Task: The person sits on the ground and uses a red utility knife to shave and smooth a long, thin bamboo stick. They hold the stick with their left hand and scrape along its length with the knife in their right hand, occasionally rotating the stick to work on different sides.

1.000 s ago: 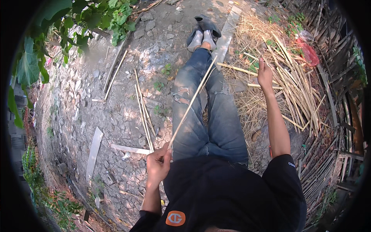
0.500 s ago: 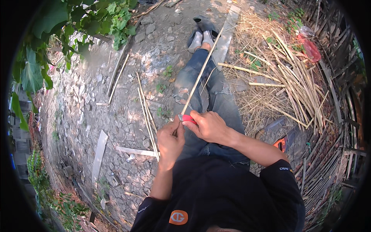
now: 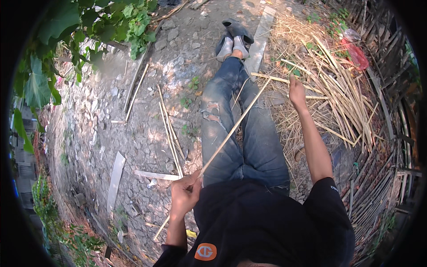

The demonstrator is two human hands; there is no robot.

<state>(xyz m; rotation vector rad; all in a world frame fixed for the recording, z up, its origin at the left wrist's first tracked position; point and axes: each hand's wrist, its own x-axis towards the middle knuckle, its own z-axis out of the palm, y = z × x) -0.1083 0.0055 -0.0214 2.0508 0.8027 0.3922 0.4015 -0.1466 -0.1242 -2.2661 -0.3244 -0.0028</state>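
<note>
A long, thin bamboo strip [image 3: 235,127] slants across my thighs, its far tip lying over my right leg's side near the pile. My left hand [image 3: 186,191] is closed round its lower part, beside my belly. A short length of strip shows below the hand, next to my left forearm. My right hand [image 3: 297,92] is stretched out to the right, apart from that strip, with its fingers curled in. It hovers in front of another strip [image 3: 269,77] at the pile's edge. Whatever the right fingers hold, if anything, is hidden; the red-handled knife does not show.
A pile of split bamboo strips [image 3: 347,98] lies on straw-like shavings [image 3: 284,40] to the right. Several strips [image 3: 169,133] and a flat pale slat [image 3: 115,180] lie on cracked ground at left. A board [image 3: 262,38] sits beside my shoes [image 3: 233,40]. Stacked sticks line the right.
My right hand has moved from the strip out to the right and forward, and the red-handled knife is out of sight. My left hand has drawn the strip down and toward me.
</note>
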